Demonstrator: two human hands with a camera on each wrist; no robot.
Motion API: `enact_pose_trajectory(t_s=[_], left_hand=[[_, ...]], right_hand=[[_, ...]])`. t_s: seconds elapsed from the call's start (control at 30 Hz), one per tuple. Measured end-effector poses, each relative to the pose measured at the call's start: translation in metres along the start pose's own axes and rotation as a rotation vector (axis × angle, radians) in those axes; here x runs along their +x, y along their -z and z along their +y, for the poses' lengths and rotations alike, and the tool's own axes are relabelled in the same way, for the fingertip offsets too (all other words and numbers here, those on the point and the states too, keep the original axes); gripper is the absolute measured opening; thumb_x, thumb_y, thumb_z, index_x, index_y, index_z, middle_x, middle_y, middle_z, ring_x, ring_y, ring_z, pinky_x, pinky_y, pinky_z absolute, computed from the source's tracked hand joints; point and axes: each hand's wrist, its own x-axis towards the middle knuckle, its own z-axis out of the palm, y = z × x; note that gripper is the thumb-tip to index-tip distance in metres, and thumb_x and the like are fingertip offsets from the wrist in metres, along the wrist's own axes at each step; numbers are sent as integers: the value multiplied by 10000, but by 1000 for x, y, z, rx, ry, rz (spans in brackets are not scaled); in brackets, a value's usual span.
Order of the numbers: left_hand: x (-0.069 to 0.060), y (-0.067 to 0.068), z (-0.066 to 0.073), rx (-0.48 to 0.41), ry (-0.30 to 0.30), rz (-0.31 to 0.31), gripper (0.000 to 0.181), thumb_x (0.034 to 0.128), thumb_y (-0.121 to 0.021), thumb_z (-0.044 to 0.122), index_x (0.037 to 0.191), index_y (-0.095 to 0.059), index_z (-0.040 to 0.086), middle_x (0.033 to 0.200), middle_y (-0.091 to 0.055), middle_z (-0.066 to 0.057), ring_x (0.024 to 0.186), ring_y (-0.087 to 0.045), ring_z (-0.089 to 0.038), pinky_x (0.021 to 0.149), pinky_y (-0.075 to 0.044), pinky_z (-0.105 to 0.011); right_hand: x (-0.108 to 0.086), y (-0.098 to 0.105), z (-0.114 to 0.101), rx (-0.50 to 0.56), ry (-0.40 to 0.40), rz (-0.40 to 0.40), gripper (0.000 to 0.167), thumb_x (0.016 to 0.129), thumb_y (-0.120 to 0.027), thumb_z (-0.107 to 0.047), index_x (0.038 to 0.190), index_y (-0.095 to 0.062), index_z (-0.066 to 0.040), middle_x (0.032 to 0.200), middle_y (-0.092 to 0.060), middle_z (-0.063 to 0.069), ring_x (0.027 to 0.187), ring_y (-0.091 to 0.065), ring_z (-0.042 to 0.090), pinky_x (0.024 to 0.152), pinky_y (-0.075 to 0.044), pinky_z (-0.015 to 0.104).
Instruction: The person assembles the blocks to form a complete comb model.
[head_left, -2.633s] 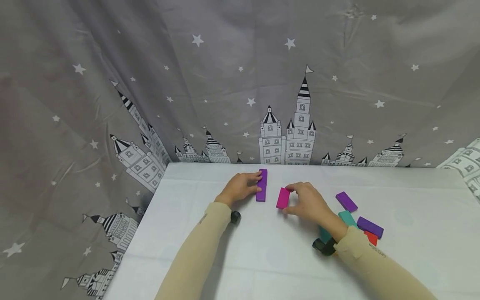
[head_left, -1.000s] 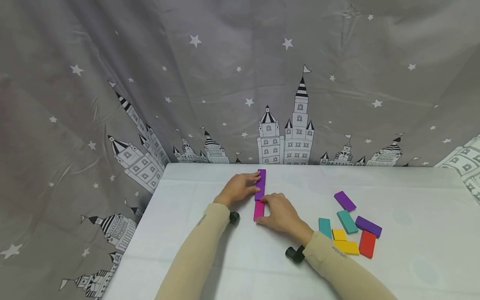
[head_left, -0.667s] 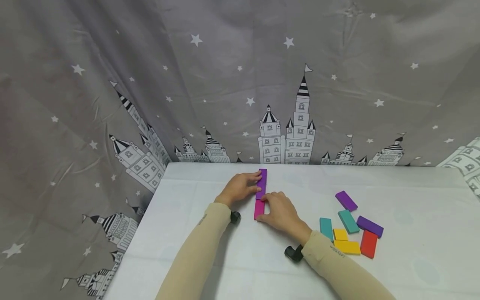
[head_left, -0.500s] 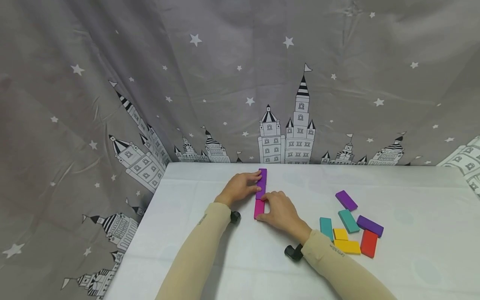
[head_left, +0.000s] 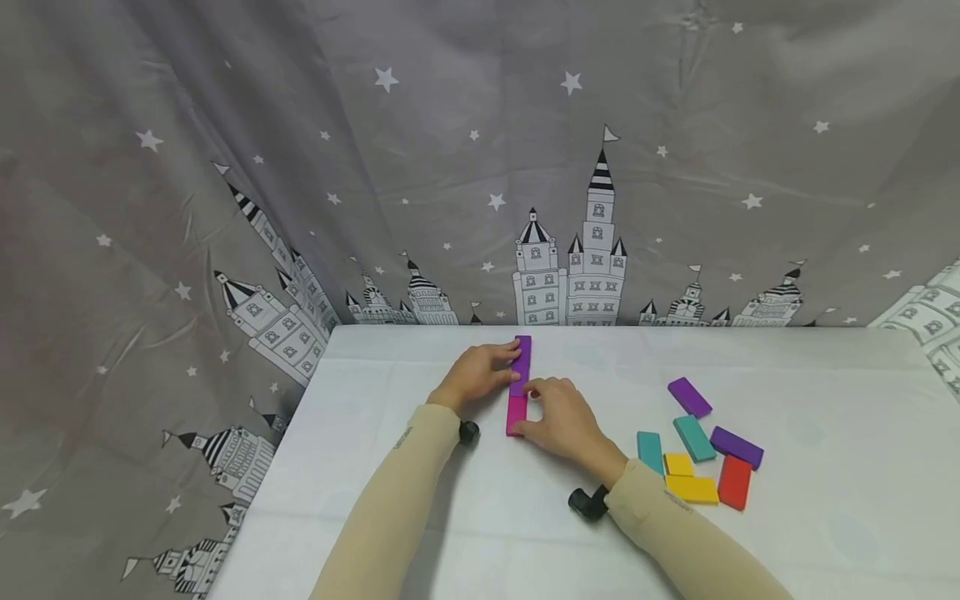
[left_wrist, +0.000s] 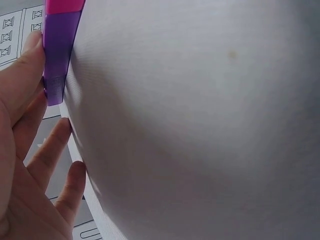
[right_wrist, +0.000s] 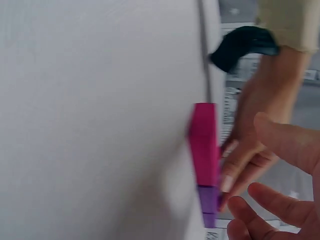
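Note:
A pink block (head_left: pixel 515 410) lies end to end with a purple strip (head_left: pixel 523 360) on the white tabletop. A faint seam suggests the strip is two purple blocks. My left hand (head_left: pixel 478 372) rests its thumb and a fingertip against the strip's left side; in the left wrist view, the other fingers (left_wrist: pixel 52 150) spread beside it, touching no block. Next to the pink block is my right hand (head_left: pixel 567 422), thumb and index finger parted. In the right wrist view, its fingers (right_wrist: pixel 280 202) stand apart from the pink block (right_wrist: pixel 204 150), holding nothing.
To the right lie loose blocks: two purple (head_left: pixel 690 397), two teal (head_left: pixel 695 438), a red one (head_left: pixel 734 482), a yellow one (head_left: pixel 692 489) and a smaller yellow piece (head_left: pixel 678 464). A grey curtain (head_left: pixel 450 167) printed with castles hangs behind the table.
My right hand has carried the pink block left to the near end of the purple strip, then loosened its fingers from it. My left hand has stayed at the strip.

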Motion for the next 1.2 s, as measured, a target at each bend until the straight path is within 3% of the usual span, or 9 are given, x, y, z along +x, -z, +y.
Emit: enact_pose_trajectory(t_s=[0.27, 0.53, 0.67, 0.93, 1.07, 1.2], left_hand=[[0, 1, -2, 7, 8, 3, 515, 929, -731, 313, 1401, -602, 150, 1521, -479, 55, 1432, -411, -243, 1208, -285, -426], [-1, 1, -1, 19, -15, 12, 508, 933, -731, 274, 1397, -600, 114, 1516, -488, 19, 1428, -412, -272, 1206, -288, -428], [-1, 0, 0, 25, -21, 11, 503, 938, -726, 268, 1395, -598, 101, 1516, -490, 8, 1428, -412, -279, 1203, -294, -430], [-1, -1, 0, 3, 0, -6, 515, 946, -712, 313, 1414, -584, 142, 1528, -468, 58, 1445, -389, -245, 1215, -269, -410], [-1, -2, -1, 4, 4, -2, 519, 942, -713, 327, 1414, -587, 153, 1528, -466, 68, 1445, -389, -249, 1215, -269, -413], [-1, -2, -1, 5, 11, 0, 519, 942, -713, 327, 1416, -586, 159, 1530, -465, 71, 1447, -387, -248, 1216, -267, -415]], right_hand=[[-27, 44, 1, 94, -40, 54, 519, 832, -830, -289, 1274, -666, -74, 1194, -676, 91, 1061, -589, 289, 899, -536, 452], [-65, 85, 27, 102, -72, 142, 464, 876, -796, -273, 1274, -664, -74, 1196, -677, 107, 1080, -585, 297, 878, -515, 514], [-88, 100, 40, 81, -117, 145, 457, 896, -778, -297, 1281, -657, -82, 1205, -670, 122, 1088, -579, 305, 850, -514, 511], [-123, 110, 68, 3, -170, 173, 462, 888, -781, -281, 1261, -652, -42, 1216, -657, 197, 1131, -541, 407, 938, -434, 663], [-137, 107, 80, -31, -173, 197, 469, 852, -816, -270, 1226, -675, -25, 1164, -677, 207, 1034, -580, 387, 854, -459, 602], [-145, 105, 87, -57, -195, 167, 489, 829, -835, -268, 1223, -685, -21, 1059, -694, 146, 906, -579, 301, 757, -473, 423]])
